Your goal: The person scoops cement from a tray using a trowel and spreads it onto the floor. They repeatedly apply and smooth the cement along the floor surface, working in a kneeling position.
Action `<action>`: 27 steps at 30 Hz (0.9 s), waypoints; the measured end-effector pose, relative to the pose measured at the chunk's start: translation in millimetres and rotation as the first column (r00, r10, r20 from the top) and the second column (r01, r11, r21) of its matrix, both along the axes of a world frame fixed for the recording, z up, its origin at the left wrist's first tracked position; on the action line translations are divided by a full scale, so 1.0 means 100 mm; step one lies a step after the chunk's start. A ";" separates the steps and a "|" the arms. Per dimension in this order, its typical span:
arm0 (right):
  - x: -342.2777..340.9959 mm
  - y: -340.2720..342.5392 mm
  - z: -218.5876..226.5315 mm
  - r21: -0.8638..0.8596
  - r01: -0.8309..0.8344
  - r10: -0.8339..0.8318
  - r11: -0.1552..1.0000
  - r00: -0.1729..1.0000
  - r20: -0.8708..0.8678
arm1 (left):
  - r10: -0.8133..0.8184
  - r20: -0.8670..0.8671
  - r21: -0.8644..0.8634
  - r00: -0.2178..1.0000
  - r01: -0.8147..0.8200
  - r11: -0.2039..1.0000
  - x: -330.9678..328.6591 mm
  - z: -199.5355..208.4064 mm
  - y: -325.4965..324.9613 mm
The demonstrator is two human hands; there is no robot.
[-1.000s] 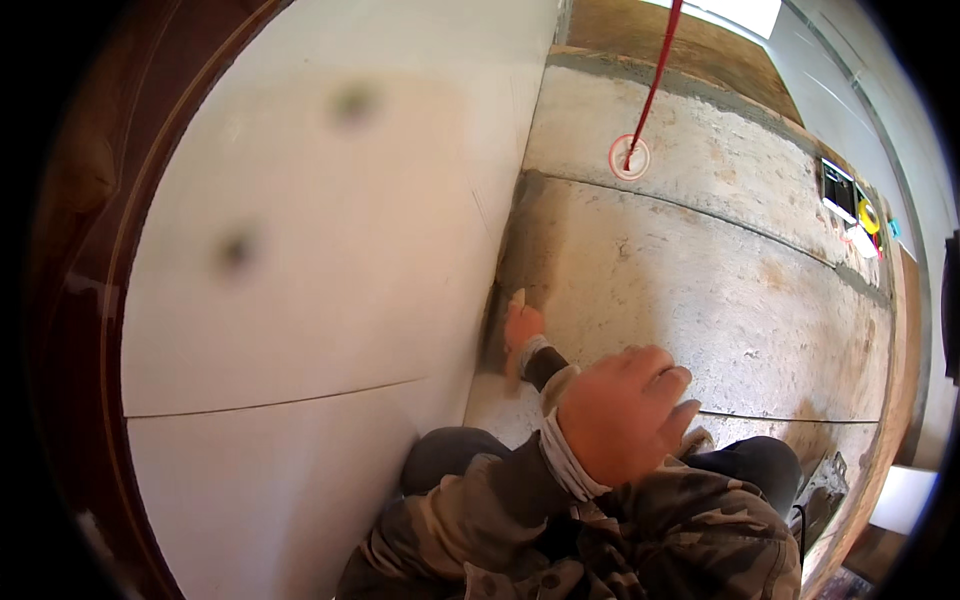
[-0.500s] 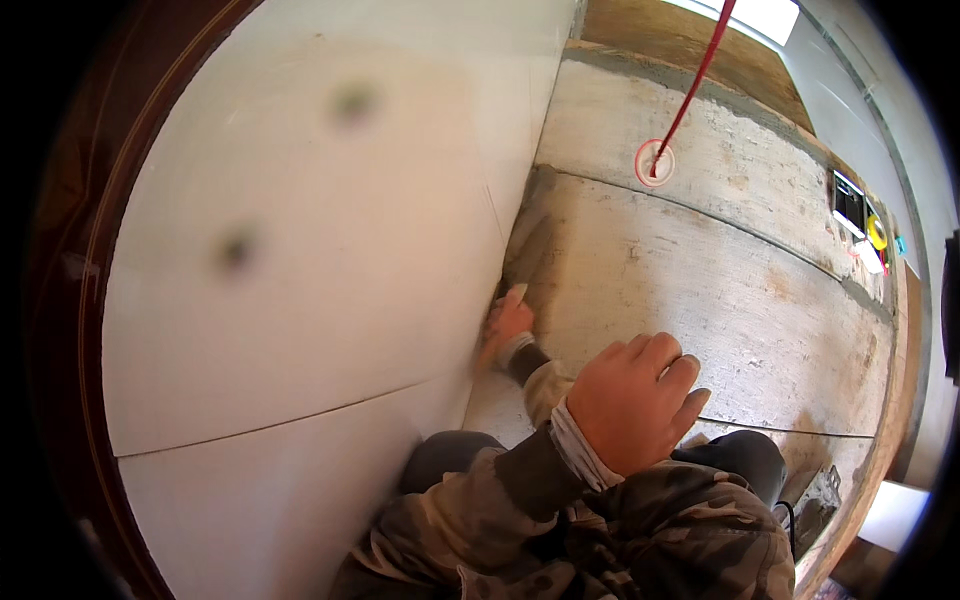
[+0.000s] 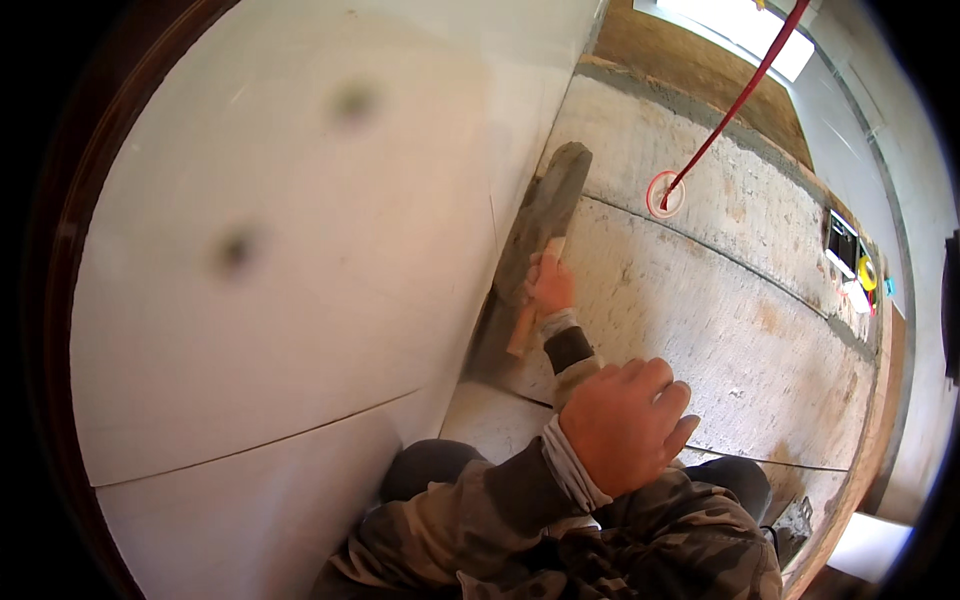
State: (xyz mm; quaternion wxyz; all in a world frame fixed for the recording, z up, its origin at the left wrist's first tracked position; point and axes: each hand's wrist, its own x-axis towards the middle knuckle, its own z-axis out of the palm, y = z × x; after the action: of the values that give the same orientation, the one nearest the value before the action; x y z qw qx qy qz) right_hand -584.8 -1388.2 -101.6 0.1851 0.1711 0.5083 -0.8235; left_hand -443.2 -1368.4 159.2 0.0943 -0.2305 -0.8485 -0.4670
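Note:
My right hand point(image 3: 552, 285) is wrapped round the pale wooden handle of a long grey trowel point(image 3: 568, 180). The blade lies along the corner where the smooth white panel point(image 3: 300, 330) meets the rough pale boards point(image 3: 720, 300). A grey, damp-looking strip point(image 3: 490, 345) shows in that corner beside the handle's near end. Closer to me, my left hand point(image 3: 625, 430) is raised with its fingers curled in and its back showing. Nothing sticks out of it, and it hides part of my right forearm.
A taut red cord point(image 3: 740, 100) rises from a round red-and-white disc point(image 3: 665, 195) on the boards. At the far right lie a dark, white-framed object point(image 3: 841, 243) and a yellow tape roll point(image 3: 867, 272). A mortar-smeared tool point(image 3: 793, 522) sits beside my knee.
My right hand has pushed the trowel farther along the corner, away from me, and its blade now shows more clearly. My left hand stays curled. The view has shifted slightly.

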 end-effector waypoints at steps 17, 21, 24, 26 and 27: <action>-0.65 0.02 -0.44 0.075 -0.060 0.042 0.995 0.972 0.231 | -0.009 -0.024 -0.015 1.000 0.009 1.000 -0.02 0.07 0.11; -0.36 0.12 -0.69 0.093 -0.081 0.063 0.992 0.982 0.178 | -0.007 -0.013 -0.012 1.000 0.007 1.000 -0.04 0.04 0.13; -0.15 0.08 -0.61 0.025 -0.070 0.063 0.997 0.978 0.201 | -0.014 -0.021 0.018 1.000 0.015 1.000 0.01 0.03 0.13; 0.07 -0.01 -0.55 0.038 -0.083 0.073 0.996 0.971 0.229 | -0.013 0.003 -0.037 1.000 0.014 0.999 0.03 0.01 0.09; 0.06 -0.03 -0.54 0.110 -0.110 0.083 0.988 0.972 0.222 | -0.028 -0.007 -0.051 1.000 0.027 0.998 0.01 0.02 0.11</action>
State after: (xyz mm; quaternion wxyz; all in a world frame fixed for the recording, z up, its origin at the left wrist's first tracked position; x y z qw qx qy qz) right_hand -578.3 -1391.5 -155.3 0.2684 0.2458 0.5419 -0.7576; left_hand -442.7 -1357.0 160.7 0.0852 -0.2463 -0.8563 -0.4458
